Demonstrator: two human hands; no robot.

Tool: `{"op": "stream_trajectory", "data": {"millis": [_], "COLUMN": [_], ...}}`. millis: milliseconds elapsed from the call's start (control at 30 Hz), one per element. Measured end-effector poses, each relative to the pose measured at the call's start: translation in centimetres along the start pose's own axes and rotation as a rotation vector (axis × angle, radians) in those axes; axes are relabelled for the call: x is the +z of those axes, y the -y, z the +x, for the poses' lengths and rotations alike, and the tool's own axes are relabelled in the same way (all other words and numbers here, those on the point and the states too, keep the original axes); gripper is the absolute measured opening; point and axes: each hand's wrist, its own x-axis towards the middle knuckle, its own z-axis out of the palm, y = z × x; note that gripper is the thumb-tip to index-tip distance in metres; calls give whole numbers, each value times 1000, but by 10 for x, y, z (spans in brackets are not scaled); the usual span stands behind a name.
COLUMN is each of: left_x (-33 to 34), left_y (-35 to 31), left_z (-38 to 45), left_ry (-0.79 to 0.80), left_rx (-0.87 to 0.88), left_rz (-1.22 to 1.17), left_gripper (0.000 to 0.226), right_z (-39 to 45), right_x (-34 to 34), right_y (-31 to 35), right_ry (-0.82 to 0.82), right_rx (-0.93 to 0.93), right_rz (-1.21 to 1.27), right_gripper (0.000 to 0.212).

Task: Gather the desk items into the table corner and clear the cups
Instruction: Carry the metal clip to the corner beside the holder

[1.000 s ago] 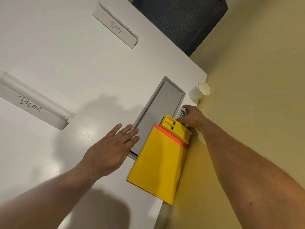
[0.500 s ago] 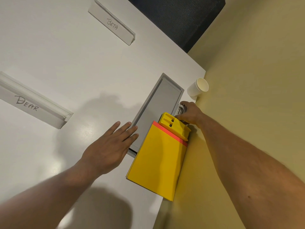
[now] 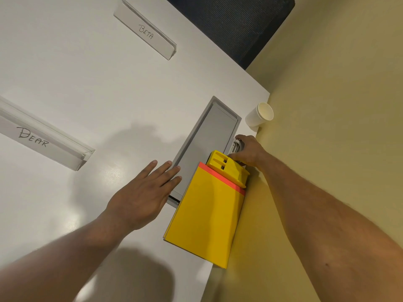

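Note:
A yellow folder (image 3: 207,216) with an orange-red strip lies at the table's right edge, a yellow slotted holder (image 3: 226,168) on its far end. My right hand (image 3: 248,151) curls around a small white and metal item (image 3: 236,146) just beyond the holder; most of that item is hidden. My left hand (image 3: 144,192) lies flat on the white table (image 3: 87,83), fingers straight, tips at the edge of a grey cable hatch (image 3: 209,140). A white paper cup (image 3: 259,115) stands at the table corner.
Two clear name stands sit on the table: "BEAR" (image 3: 43,136) at the left and "BETA" (image 3: 148,31) at the back. A dark chair back (image 3: 235,25) stands beyond the far edge. The yellow floor (image 3: 327,127) runs along the right.
Almost nothing has moved. My right hand stays on the small item by the yellow holder, and my left hand stays flat beside the hatch. The camera has shifted slightly.

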Motion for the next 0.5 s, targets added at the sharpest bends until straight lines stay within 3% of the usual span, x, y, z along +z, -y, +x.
{"op": "stream_trajectory", "data": {"millis": [367, 433, 500], "left_x": [-2, -2, -1], "left_y": [0, 1, 0], "left_z": [-1, -2, -2], "left_ry": [-6, 8, 28], "left_rx": [2, 0, -12], "left_rz": [-30, -41, -76], "left_gripper": [53, 52, 52], "right_z": [-11, -20, -34], "right_x": [-9, -11, -9], "right_y": [9, 16, 25], "right_ry": [44, -60, -283], "right_rx": [21, 14, 22], "right_rz": [155, 203, 274], "right_gripper": [98, 85, 67]}}
